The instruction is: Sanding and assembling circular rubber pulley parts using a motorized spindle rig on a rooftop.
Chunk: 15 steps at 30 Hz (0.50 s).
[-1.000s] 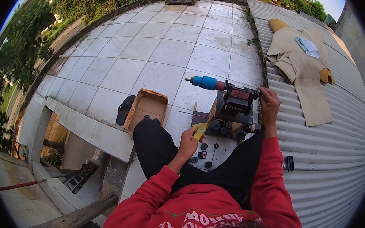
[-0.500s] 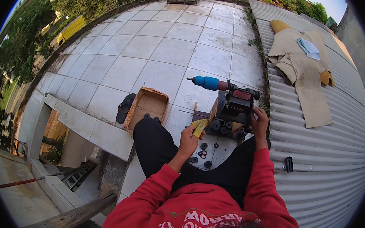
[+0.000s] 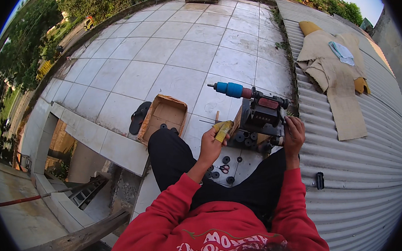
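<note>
– Closest in?
– Small scissors point(image 3: 224, 169), between left hand point(image 3: 210, 146) and right hand point(image 3: 294, 135)
– Left one?
– Curled, yellow material point(image 3: 223, 131) at fingers, beside black machine point(image 3: 262, 116); gripping or not, cannot tell
– Right one?
– Bent at machine's other side; likewise cannot tell
– And machine?
– Between both, slightly ahead
– Farther?
– Beige cloth point(image 3: 330, 77), well right of both hands

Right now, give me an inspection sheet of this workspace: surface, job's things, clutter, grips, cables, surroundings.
Surface: pale tiles, stained in places.
Job's things: machine with blue roller; black discs nearby, some loose on the tiles.
Clutter: scissors among loose discs; box with dark footwear beside it.
Grips: left grip, with yellow material, at the machine's left; right grip at its right; exact contact unclear.
Cables: nothing seen.
Surroundings: corrugated roof bearing sacking; trees beyond.
</note>
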{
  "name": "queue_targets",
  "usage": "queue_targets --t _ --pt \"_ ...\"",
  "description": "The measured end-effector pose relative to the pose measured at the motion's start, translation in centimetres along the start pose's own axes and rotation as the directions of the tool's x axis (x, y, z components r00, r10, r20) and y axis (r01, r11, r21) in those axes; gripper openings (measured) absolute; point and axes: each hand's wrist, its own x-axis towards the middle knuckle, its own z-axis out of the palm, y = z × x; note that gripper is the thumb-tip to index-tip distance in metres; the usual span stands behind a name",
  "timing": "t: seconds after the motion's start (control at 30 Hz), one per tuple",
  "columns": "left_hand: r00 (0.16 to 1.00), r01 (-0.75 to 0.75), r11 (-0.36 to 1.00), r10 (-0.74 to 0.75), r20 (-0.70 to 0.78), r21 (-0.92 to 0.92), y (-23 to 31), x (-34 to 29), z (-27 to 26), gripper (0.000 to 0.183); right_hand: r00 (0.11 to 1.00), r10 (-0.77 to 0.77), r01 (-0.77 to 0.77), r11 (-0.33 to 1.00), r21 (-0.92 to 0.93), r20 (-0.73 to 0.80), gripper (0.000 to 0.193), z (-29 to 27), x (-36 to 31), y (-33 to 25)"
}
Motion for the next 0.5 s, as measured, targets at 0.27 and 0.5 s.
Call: queue_targets --t 0.27,0.5 --pt "1.000 -0.004 1.000 0.004 0.004 0.012 0.5 -0.1 0.5 0.028 1.000 -0.009 0.009 1.000 -0.008 0.015 0.034 0.7 6.0 1.7" --pt "0.999 -0.039 0.999 0.039 0.004 0.027 -0.2 -0.5 0.7 0.025 0.985 0.107 -0.106 0.994 -0.018 0.133 0.033 3.1 6.7 5.5"
